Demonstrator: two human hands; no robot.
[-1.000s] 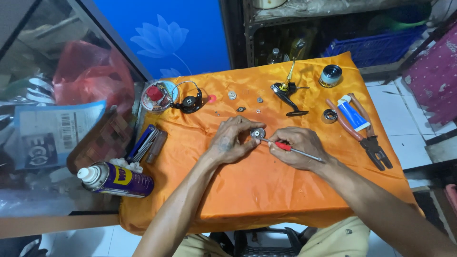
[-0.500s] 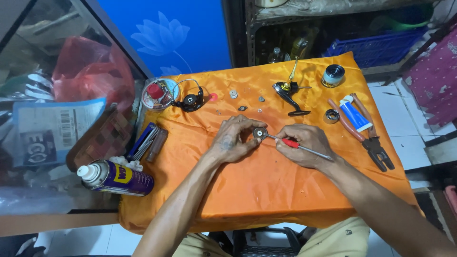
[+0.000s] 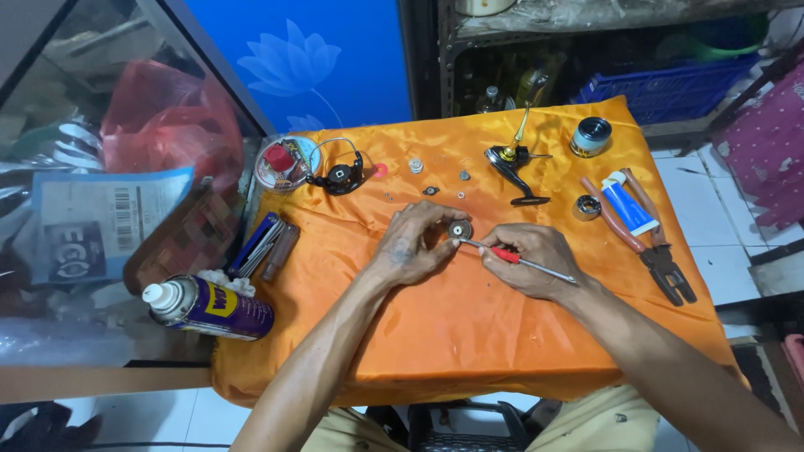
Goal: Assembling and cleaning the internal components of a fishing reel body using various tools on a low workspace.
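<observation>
My left hand (image 3: 414, 245) rests on the orange cloth (image 3: 469, 335) and pinches a small round metal part (image 3: 459, 228) between thumb and fingers. My right hand (image 3: 536, 259) grips a red-handled pick tool (image 3: 512, 256), its thin tip touching the round part. Both hands sit near the middle of the table. Small washers and screws (image 3: 435, 180) lie just beyond them.
A black and gold reel body (image 3: 515, 163) stands at the back, a spool (image 3: 590, 136) to its right. Pliers (image 3: 662, 251) and a blue tube (image 3: 628, 205) lie at the right. A spray can (image 3: 209, 305), a tool set (image 3: 264, 244) and a round tin (image 3: 283, 161) sit left.
The hands have stayed in place; the pick's tip has shifted slightly against the round part. Nothing else moved.
</observation>
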